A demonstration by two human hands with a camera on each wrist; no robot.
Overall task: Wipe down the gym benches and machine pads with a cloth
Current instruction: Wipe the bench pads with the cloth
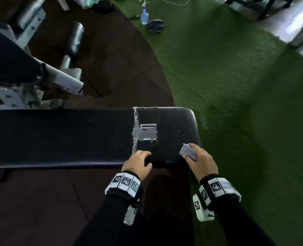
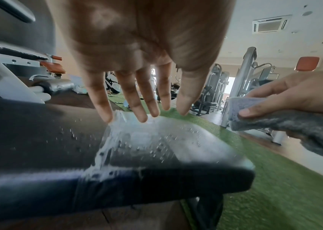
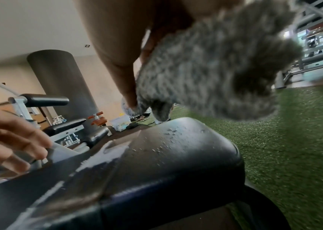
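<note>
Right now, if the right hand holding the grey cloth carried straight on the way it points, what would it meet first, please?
Probably the wet end of the black padded bench: the right hand points across it, grey cloth leading. Its height above the pad is unclear.

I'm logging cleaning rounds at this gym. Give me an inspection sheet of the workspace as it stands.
Surface: black bench, droplets and worn tape patch near its end.
Job's things: grey cloth above bench corner.
Clutter: spray bottle and dark rag on green turf.
Hands: left hand open over bench edge; right hand grips cloth.
Cables: cord on turf.
Surroundings: gym machines, dark rubber floor.
</note>
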